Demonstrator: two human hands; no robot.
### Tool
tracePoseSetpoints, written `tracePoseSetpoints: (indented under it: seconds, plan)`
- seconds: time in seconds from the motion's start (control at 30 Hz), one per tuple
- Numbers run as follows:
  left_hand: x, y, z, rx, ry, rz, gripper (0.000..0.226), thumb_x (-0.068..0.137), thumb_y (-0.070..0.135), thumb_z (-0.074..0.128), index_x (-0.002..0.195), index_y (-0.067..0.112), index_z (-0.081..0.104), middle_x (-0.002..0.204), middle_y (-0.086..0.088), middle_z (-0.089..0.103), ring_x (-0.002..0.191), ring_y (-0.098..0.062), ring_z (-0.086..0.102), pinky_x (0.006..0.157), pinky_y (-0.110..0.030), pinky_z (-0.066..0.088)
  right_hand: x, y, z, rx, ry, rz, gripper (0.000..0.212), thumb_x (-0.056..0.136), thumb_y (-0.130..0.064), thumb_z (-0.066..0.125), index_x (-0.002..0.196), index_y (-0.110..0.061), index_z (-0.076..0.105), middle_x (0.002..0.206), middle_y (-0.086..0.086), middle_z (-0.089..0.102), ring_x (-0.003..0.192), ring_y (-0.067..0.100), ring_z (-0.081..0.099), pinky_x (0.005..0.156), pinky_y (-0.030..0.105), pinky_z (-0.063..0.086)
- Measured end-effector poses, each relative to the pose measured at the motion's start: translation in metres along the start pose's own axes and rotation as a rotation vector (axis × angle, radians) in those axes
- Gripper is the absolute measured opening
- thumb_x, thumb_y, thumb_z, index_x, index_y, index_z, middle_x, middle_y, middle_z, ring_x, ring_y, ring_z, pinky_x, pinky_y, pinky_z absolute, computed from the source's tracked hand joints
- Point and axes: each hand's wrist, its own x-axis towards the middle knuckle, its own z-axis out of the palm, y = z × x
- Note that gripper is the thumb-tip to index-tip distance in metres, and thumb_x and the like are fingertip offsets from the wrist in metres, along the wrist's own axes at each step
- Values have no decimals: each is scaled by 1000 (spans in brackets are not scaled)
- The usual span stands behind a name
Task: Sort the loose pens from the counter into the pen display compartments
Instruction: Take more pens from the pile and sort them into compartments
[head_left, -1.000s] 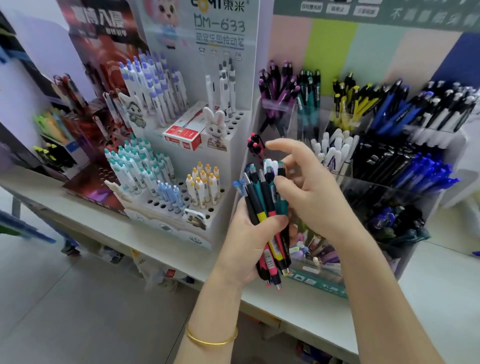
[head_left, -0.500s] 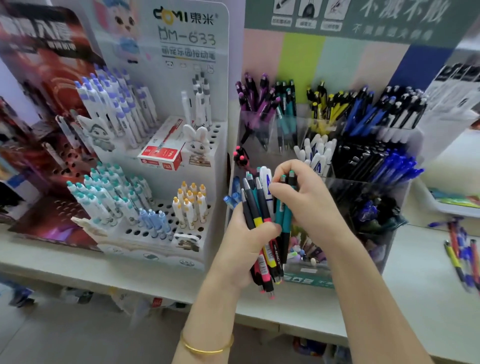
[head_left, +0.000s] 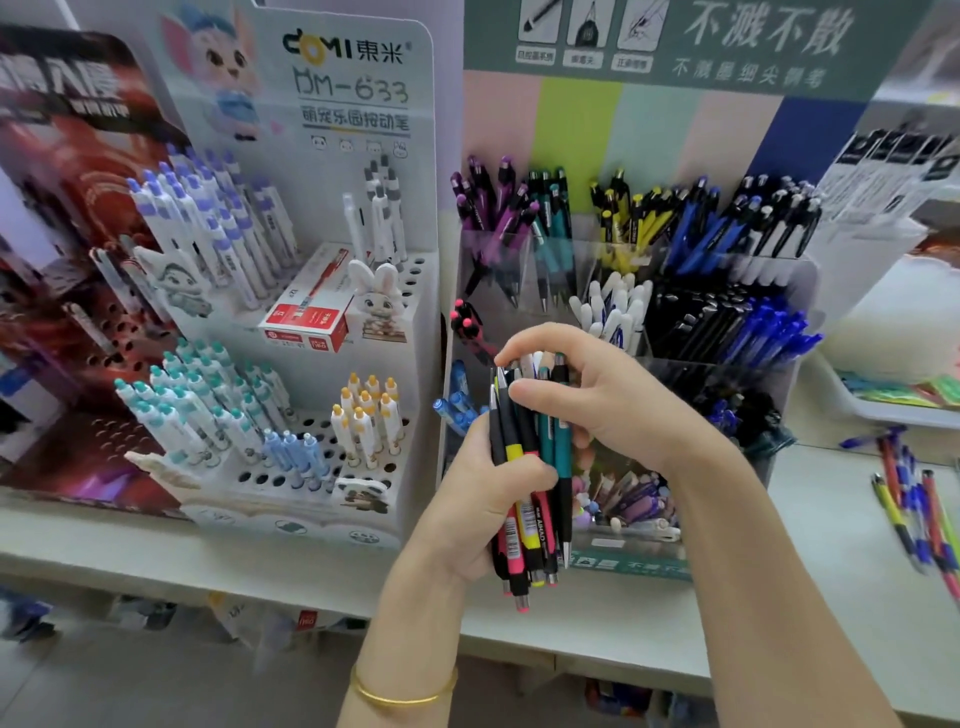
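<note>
Mid-frame, left hand (head_left: 483, 499) grips a mixed pen bundle (head_left: 524, 467); right hand (head_left: 597, 400) curls over its tops, pinching. Upper right, display compartments (head_left: 727, 291) look well stocked; loose pens (head_left: 914, 509) lie at right edge. Judged midway.

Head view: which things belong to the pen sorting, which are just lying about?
Job: bundle of pens, gripped by left hand, right hand pinching at its top; compartment display; loose pens on counter.
Lying about: white character-pen stand; red box on it; tray at right.
</note>
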Motion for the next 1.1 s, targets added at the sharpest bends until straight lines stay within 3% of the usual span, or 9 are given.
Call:
tracePoseSetpoints:
  seconds: [0.13,0.2,0.27,0.4,0.57,0.67,0.77,0.97,1.1]
  plan:
    - [-1,5,4,-148,14,-52,45,65,6,61,109,11,51,83,-13,62,64,-26,65,57,-38,57,7,14,1,-34,15,-26,11,94,-32,55,105,-34,55,84,-12,54,55,3,46,49,16,40]
    - [-1,7,7,-227,66,-74,28,73,3,62,99,9,51,81,-16,59,60,-27,64,48,-37,55,10,20,1,-39,47,-15,9,95,-33,53,104,-32,54,88,-7,54,63,1,48,53,13,41]
    - [0,8,9,-265,137,-89,15,83,0,59,88,10,50,76,-13,57,60,-26,60,51,-41,54,14,25,2,-36,70,10,9,96,-32,53,105,-29,53,89,-1,53,71,6,50,58,15,45]
    - [4,10,12,-318,171,-97,15,91,-5,47,86,9,48,59,-6,56,43,-18,59,40,-35,52,20,27,5,-56,182,-34,9,95,-21,56,104,-19,56,90,-7,52,74,-2,49,65,11,44]
    - [11,13,13,-272,214,-14,16,91,-6,48,90,10,50,47,3,58,39,-8,56,38,-20,46,23,30,10,137,347,-68,11,92,-10,58,102,-15,58,90,-7,55,76,-5,53,71,12,46]
    - [13,15,13,-272,206,6,18,90,-5,49,99,10,53,57,1,65,49,-11,63,45,-24,52,26,30,10,238,303,-4,17,89,-16,64,105,-20,59,95,-5,58,82,1,60,74,21,51]
    - [14,15,12,-271,209,21,24,89,-5,51,108,10,53,69,-5,69,59,-19,67,51,-31,56,27,30,7,327,230,110,19,85,-21,70,99,-15,59,85,1,63,75,10,65,69,29,55]
    - [19,20,12,-288,267,23,24,89,-3,53,110,10,54,68,-4,68,56,-16,66,50,-30,56,29,31,6,266,285,100,14,93,-27,58,91,-16,50,80,3,57,67,7,59,57,23,48]
    - [20,22,14,-266,292,32,21,89,-2,54,105,12,54,59,3,66,51,-11,64,47,-25,54,30,29,5,246,313,62,16,95,-27,55,95,-12,50,86,6,57,73,11,57,68,28,50]
